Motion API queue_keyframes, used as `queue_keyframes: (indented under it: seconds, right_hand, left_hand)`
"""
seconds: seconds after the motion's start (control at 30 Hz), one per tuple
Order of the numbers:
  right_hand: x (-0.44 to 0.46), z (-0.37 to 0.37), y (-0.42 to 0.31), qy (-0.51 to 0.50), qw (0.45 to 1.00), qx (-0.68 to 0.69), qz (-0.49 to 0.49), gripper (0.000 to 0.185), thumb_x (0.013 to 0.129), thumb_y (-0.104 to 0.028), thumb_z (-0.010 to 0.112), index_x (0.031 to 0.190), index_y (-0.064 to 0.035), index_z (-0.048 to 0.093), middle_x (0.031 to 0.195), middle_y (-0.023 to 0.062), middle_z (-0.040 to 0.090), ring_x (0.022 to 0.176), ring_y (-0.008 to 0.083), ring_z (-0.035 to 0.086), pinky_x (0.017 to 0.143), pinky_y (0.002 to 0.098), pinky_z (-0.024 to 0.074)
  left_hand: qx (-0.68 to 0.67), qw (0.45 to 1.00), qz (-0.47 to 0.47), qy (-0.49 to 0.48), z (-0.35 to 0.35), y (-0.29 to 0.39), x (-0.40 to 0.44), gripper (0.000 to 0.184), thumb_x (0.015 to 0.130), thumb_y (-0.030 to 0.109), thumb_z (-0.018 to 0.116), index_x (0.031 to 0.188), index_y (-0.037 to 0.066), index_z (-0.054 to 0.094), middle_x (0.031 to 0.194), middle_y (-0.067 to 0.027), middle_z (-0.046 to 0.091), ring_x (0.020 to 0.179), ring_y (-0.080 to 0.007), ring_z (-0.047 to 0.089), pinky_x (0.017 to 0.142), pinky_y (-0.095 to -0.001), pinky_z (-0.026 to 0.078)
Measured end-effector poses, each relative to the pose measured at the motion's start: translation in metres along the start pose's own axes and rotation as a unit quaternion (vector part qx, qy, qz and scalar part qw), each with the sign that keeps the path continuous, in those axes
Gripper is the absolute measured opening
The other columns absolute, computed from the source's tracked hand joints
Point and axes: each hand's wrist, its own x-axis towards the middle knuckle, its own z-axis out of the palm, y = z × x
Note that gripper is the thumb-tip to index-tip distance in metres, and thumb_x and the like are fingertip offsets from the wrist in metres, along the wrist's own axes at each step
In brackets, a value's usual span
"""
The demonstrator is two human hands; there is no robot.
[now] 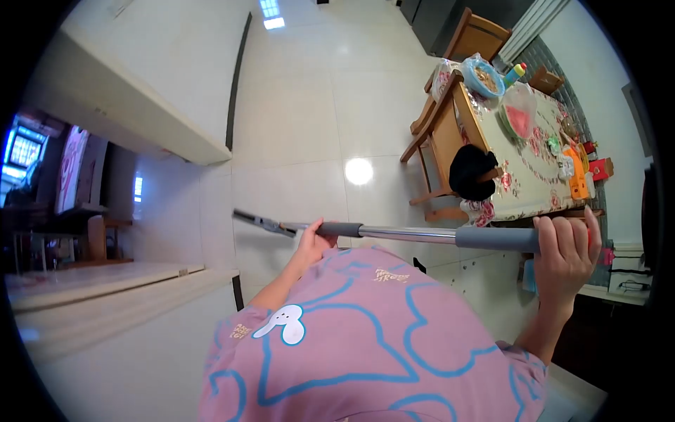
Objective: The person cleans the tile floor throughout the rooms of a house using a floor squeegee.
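A mop with a shiny metal pole and grey foam grips is held nearly level across the front of my body. My left hand is closed around its lower part, beside the shorter grip. At the other end, my right hand wraps the tip of the longer grip, with one finger pointing up. The narrow dark mop head extends to the left beyond my left hand, over the pale tiled floor. Whether the head touches the floor, I cannot tell.
On the right, a dining table with a flowered cloth bears a blue bowl, cut watermelon and bags. A wooden chair with a black item stands beside it. White wall corners flank a doorway on the left.
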Motion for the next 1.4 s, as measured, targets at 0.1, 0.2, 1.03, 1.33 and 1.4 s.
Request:
queue_keyframes:
  seconds: [0.1, 0.2, 1.03, 1.33, 1.4]
  right_hand:
    - [0.02, 0.021, 0.006, -0.09, 0.995, 0.01, 0.045, 0.01, 0.076, -0.009, 0.067, 0.08, -0.0109, 0.057, 0.071, 0.0006, 0.053, 0.071, 0.0196, 0.055, 0.089, 0.0357, 0.0466]
    - [0.042, 0.063, -0.006, -0.155, 0.984, 0.004, 0.093, 0.012, 0.074, -0.01, 0.068, 0.08, -0.0101, 0.058, 0.072, 0.0019, 0.052, 0.071, 0.0207, 0.055, 0.081, 0.0351, 0.0462]
    - [0.362, 0.455, 0.049, -0.379, 0.889, 0.071, 0.248, 0.013, 0.068, -0.004, 0.061, 0.076, -0.0088, 0.052, 0.073, 0.0067, 0.049, 0.075, 0.0263, 0.05, 0.073, 0.0366, 0.0393]
    - [0.456, 0.552, -0.007, -0.712, 0.493, 0.34, 0.368, 0.025, 0.077, -0.026, 0.068, 0.087, -0.0062, 0.058, 0.073, 0.0144, 0.065, 0.072, 0.0353, 0.064, 0.067, 0.0446, 0.0503]
    - [0.456, 0.605, -0.046, -0.666, 0.506, 0.386, 0.389, 0.024, 0.077, -0.022, 0.065, 0.092, -0.0052, 0.057, 0.074, 0.017, 0.065, 0.072, 0.037, 0.064, 0.067, 0.0452, 0.0508]
  left_hand:
    - [0.004, 0.995, 0.05, 0.082, 0.069, 0.034, 0.035, 0.023, 0.086, 0.024, 0.062, 0.097, 0.006, 0.055, 0.092, -0.0089, 0.061, 0.087, -0.0239, 0.061, 0.074, -0.0348, 0.051]
    - [0.014, 0.988, 0.047, 0.144, 0.12, 0.079, 0.082, 0.02, 0.085, 0.027, 0.064, 0.089, 0.01, 0.053, 0.084, -0.0051, 0.058, 0.08, -0.0219, 0.058, 0.07, -0.0345, 0.048]
    - [0.441, 0.873, -0.207, 0.032, 0.365, 0.405, 0.466, 0.024, 0.075, 0.002, 0.061, 0.097, 0.002, 0.052, 0.089, -0.0108, 0.059, 0.082, -0.0265, 0.059, 0.078, -0.0439, 0.051]
    - [0.244, 0.951, -0.016, 0.187, 0.488, 0.502, 0.62, 0.012, 0.076, 0.002, 0.059, 0.083, 0.003, 0.049, 0.076, -0.0114, 0.054, 0.066, -0.0259, 0.057, 0.059, -0.0386, 0.051]
    - [0.2, 0.959, 0.0, 0.201, 0.47, 0.537, 0.705, 0.013, 0.078, 0.006, 0.061, 0.082, 0.003, 0.049, 0.076, -0.011, 0.054, 0.064, -0.026, 0.056, 0.058, -0.0395, 0.051]
